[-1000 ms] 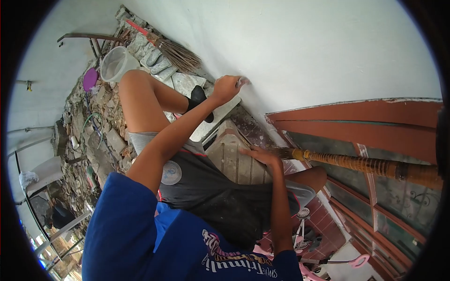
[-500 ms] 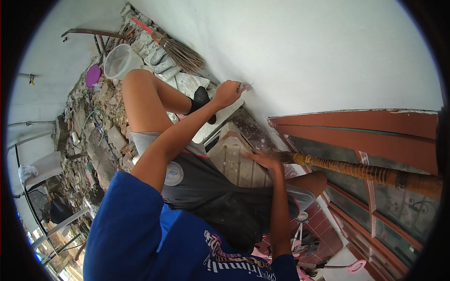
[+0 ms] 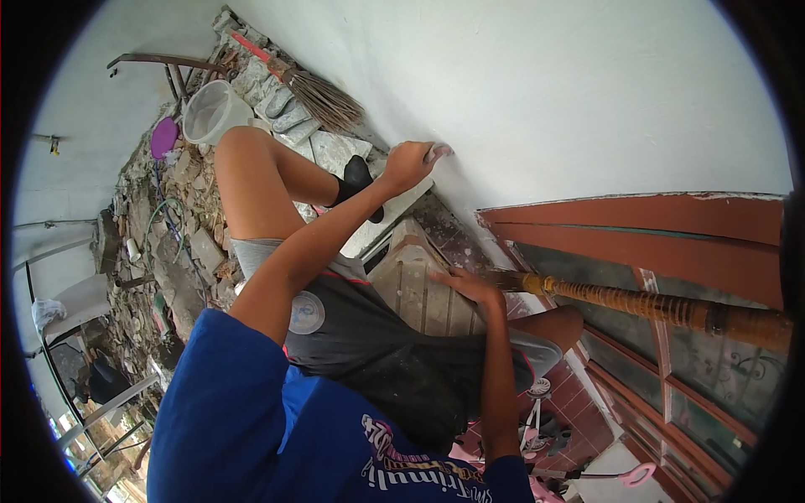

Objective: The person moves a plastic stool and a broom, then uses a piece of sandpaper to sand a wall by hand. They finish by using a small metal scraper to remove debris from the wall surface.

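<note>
Left hand (image 3: 408,163), centre top of frame: clenched on a small pale tool (image 3: 438,152), which is pressed flat to the white wall (image 3: 545,92) near its foot. Half a second ago the tool's edge stood tilted off the wall; it is now laid back against the surface, likely a short back-and-forth rubbing stroke.

Right hand (image 3: 470,287), centre: holds nothing, its position unchanged, fingers spread flat on a ribbed beige stool (image 3: 415,293), just beside the end of a wound pole (image 3: 654,306).

Writing: shirt lettering (image 3: 419,469), bottom centre, upside down, not legible. Round badge (image 3: 306,312) on the shorts, unreadable.
</note>
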A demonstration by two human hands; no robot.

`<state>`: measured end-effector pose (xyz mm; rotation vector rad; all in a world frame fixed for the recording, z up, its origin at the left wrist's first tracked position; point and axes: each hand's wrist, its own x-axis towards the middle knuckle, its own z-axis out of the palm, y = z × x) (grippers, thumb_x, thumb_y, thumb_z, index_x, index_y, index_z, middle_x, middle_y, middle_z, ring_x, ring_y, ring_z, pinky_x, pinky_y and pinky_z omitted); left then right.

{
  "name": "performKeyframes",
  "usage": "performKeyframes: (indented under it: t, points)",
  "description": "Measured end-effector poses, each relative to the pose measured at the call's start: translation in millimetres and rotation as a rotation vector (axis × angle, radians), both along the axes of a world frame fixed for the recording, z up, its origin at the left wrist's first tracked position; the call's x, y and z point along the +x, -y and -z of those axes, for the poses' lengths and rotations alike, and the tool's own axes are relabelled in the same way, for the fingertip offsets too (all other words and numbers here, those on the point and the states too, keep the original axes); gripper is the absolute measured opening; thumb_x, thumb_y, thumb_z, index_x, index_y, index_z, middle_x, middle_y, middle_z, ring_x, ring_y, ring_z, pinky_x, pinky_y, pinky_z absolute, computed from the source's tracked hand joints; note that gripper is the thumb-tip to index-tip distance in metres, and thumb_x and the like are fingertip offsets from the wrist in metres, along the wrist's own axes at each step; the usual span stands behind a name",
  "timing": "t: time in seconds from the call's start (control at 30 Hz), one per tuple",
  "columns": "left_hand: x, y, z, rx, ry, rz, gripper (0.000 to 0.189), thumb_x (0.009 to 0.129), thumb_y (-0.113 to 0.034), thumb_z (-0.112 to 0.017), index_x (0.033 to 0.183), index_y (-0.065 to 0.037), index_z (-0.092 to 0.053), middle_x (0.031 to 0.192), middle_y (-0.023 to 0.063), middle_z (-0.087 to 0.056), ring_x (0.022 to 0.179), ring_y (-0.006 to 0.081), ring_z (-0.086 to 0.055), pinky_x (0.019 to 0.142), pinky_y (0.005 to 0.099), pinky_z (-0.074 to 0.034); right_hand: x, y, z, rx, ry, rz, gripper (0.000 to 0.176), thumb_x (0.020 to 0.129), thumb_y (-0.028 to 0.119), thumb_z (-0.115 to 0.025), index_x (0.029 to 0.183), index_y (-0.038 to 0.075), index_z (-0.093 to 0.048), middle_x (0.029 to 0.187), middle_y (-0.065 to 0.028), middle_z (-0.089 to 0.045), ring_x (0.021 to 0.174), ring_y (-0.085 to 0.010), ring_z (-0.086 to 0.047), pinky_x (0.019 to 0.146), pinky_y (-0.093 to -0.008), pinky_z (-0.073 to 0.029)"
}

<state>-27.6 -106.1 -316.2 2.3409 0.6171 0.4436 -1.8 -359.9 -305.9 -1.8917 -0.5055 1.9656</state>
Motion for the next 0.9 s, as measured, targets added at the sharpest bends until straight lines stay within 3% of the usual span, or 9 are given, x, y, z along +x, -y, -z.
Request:
performKeyframes:
  t: [0.17,0.23,0.33,0.43,0.57,0.63,0.73,0.9]
  points:
    - [1,-7,17,0.081,0.047,-0.017,0.024,0.083,-0.033,-0.055,0.087,-0.013,-0.067,0.06,0.0122,-0.056,0.058,0.0305,-0.056,0.055,0.0408,-0.043,0,1,14,-0.017,0.054,-0.046,0.104,0.061,0.071,-0.057,0.128,-0.006,-0.037,0.124,-0.0229,-0.045,0.112,-0.0296,-0.048,0.094,-0.034,-0.035]
    - [-3,-10,36,0.128,-0.176,-0.038,0.02,0.084,-0.028,-0.054,0.084,-0.012,-0.066,0.061,0.0134,-0.057,0.059,0.0318,-0.057,0.056,0.0403,-0.044,-1,3,16,0.038,0.013,0.015,0.103,0.062,0.071,-0.057,0.127,-0.006,-0.039,0.122,-0.0224,-0.048,0.109,-0.0294,-0.05,0.092,-0.0338,-0.036]
    - [-9,-12,21,0.02,-0.106,0.063,0.021,0.084,-0.028,-0.054,0.084,-0.01,-0.066,0.061,0.0143,-0.057,0.058,0.0323,-0.057,0.056,0.0407,-0.044,-1,-5,-10,-0.004,0.031,-0.013,0.101,0.062,0.071,-0.057,0.126,-0.006,-0.04,0.12,-0.0218,-0.049,0.107,-0.029,-0.051,0.091,-0.0336,-0.037]
    - [-1,-7,8,0.035,0.061,0.042,0.024,0.083,-0.033,-0.054,0.086,-0.013,-0.067,0.063,0.0129,-0.057,0.06,0.0332,-0.055,0.057,0.0409,-0.043,-1,-3,-5,0.015,-0.013,0.01,0.1,0.062,0.07,-0.058,0.125,-0.006,-0.041,0.119,-0.0212,-0.05,0.106,-0.0284,-0.052,0.091,-0.0335,-0.038]
    - [1,-6,9,0.029,0.067,0.01,0.025,0.083,-0.034,-0.055,0.085,-0.013,-0.067,0.062,0.0131,-0.057,0.059,0.0333,-0.055,0.056,0.0412,-0.043,-1,0,7,0.003,0.011,0.007,0.097,0.063,0.069,-0.058,0.124,-0.005,-0.043,0.117,-0.0205,-0.052,0.104,-0.0276,-0.053,0.089,-0.0331,-0.039]
    - [-3,-13,35,0.123,-0.193,0.011,0.021,0.084,-0.032,-0.054,0.085,-0.015,-0.066,0.061,0.011,-0.058,0.059,0.0308,-0.057,0.054,0.0389,-0.043,-2,0,6,0.026,0.0,0.035,0.097,0.063,0.069,-0.058,0.124,-0.005,-0.043,0.116,-0.0204,-0.052,0.103,-0.0276,-0.053,0.089,-0.0331,-0.039]
    - [-11,-11,14,0.013,-0.131,0.062,0.019,0.084,-0.031,-0.054,0.087,-0.016,-0.067,0.063,0.011,-0.059,0.06,0.0302,-0.057,0.056,0.039,-0.044,-3,-15,-44,0.009,0.09,-0.012,0.097,0.064,0.069,-0.058,0.123,-0.006,-0.043,0.116,-0.0205,-0.052,0.103,-0.0275,-0.053,0.089,-0.033,-0.039]
    - [1,-3,2,0.011,0.086,0.043,0.026,0.083,-0.034,-0.054,0.084,-0.011,-0.067,0.067,0.0147,-0.059,0.062,0.0334,-0.056,0.057,0.0409,-0.043,-2,0,7,0.037,0.024,0.014,0.096,0.064,0.069,-0.057,0.123,-0.006,-0.044,0.116,-0.0204,-0.052,0.103,-0.0271,-0.053,0.089,-0.0328,-0.039]
